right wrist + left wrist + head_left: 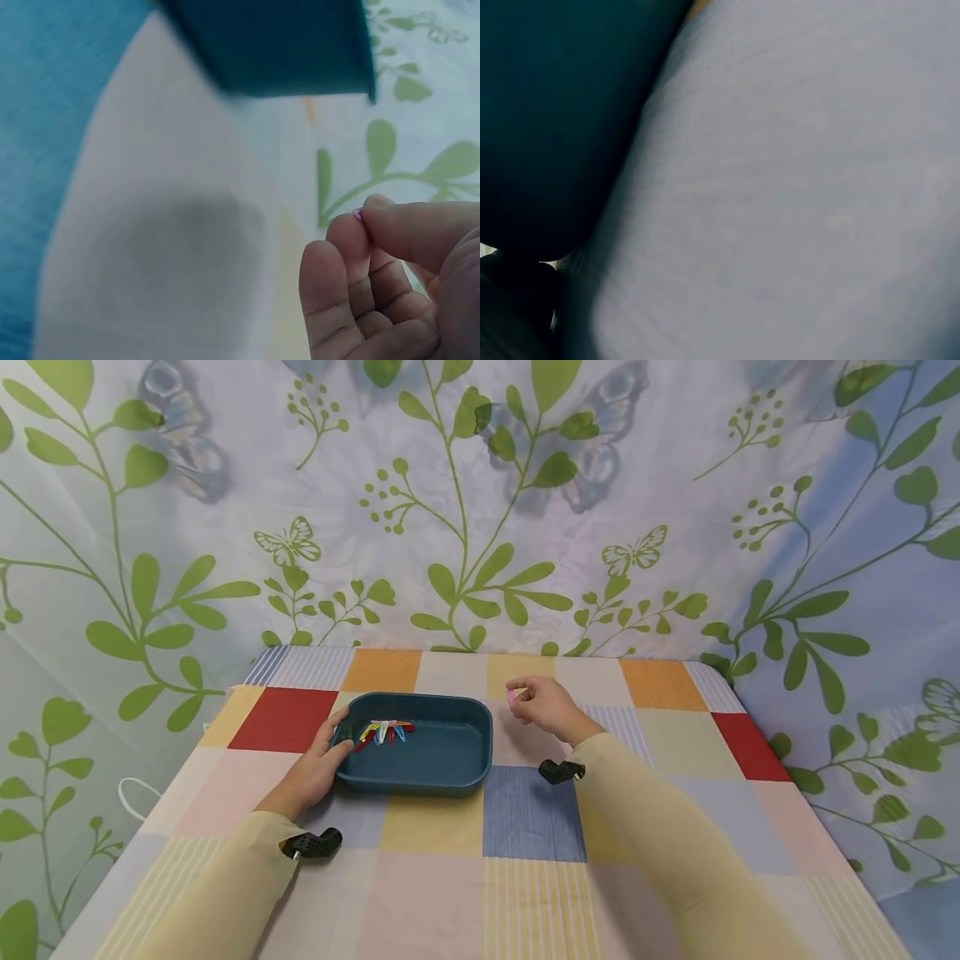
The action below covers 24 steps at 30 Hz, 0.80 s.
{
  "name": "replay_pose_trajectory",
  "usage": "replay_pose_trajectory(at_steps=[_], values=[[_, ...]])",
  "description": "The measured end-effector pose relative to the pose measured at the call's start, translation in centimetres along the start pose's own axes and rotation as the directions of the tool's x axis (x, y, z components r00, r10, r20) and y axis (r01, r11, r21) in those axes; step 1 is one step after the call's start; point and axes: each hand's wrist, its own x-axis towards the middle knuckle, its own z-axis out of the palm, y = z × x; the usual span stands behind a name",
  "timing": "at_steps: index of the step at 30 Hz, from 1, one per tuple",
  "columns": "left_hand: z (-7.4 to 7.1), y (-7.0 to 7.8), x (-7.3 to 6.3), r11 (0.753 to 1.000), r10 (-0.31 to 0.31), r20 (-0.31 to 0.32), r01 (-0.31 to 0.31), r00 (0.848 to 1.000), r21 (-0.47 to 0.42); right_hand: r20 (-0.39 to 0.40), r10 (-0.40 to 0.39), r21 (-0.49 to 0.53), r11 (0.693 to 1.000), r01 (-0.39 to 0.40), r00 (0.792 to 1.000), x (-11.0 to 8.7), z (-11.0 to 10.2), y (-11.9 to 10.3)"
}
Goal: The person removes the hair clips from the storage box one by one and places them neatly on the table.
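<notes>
A dark teal plastic tray (442,785) stands on the table in the head view. Several small coloured clips (385,732), red, yellow, white, blue and pink, lie together in its left part. My left hand (313,772) holds the tray's left end, thumb at the rim. Just right of the tray, my right hand (546,703) is raised over the cloth and pinches a small pink clip (358,214) between thumb and index finger; mostly the fingertips cover it. In the left wrist view the tray's wall (555,112) shows, but the left hand's fingers are hidden or too dark.
A patchwork tablecloth (435,902) covers the table. Behind it hangs a curtain (480,510) with green leaves and butterflies. A white cable (131,797) loops beside the table's left edge. Black wrist cameras sit at both sleeves.
</notes>
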Motion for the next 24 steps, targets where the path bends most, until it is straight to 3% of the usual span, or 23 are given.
replay_pose_trajectory(at_steps=[13, 24], values=[[0.0, 0.3, 0.0, 1.000, -0.017, 0.001, 0.017, 1.000, -0.016, -0.022, 0.078, -0.137, 0.987, -0.080, 0.997, -0.1, 0.4, 2.7], [0.1, 0.0, 0.0, 1.000, -0.009, -0.001, 0.009, 1.000, -0.018, -0.038, 0.065, -0.189, 0.979, -0.071, 0.997, -0.1, 1.2, 3.4]])
